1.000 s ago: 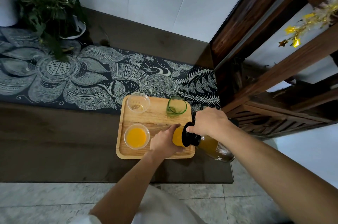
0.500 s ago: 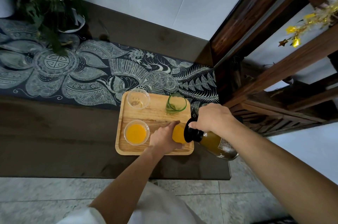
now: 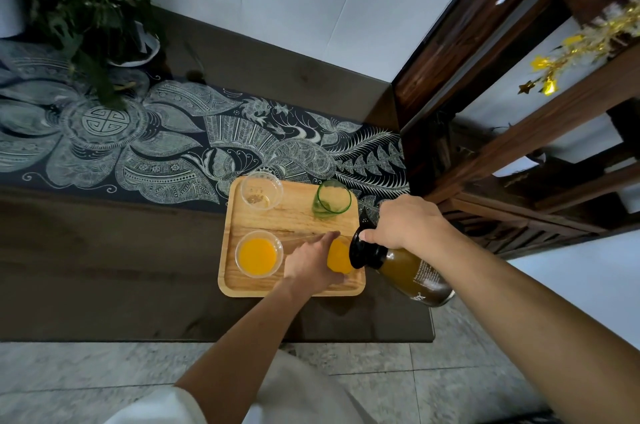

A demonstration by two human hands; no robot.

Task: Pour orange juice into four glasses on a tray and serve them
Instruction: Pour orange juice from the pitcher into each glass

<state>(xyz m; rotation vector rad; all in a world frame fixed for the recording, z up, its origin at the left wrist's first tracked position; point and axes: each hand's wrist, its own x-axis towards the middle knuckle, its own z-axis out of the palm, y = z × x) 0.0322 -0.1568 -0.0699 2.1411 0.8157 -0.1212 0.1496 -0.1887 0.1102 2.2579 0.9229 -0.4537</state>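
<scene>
While our right hand tips the juice bottle by its neck, fingers clenched round the dark collar, the bottle's mouth sits right over the near-right glass on the wooden tray. That glass shows orange juice inside. Bottle lies nearly horizontal, base pointing out past the table edge to our right, w/ dark juice visible in its body & a label we can't read.

Our left hand is wrapped against the near-right glass, fingers curved on its left side, steadying it; the index finger stretches fwd along the tray. Can't tell how tightly it grips.

Near-left glass holds juice too, approx. the same bright orange. Far-left clear glass has no juice, only a speck of something at its bottom. Far-right green glass also has no juice. All 4 stand on the tray, apart from each other.

Tray rests on a dark wooden table, its far edge overlapping a dark patterned runner. A potted plant stands at far left on the runner. Dark wooden shelving rises at right, w/ gold tinsel stars hanging on it.
</scene>
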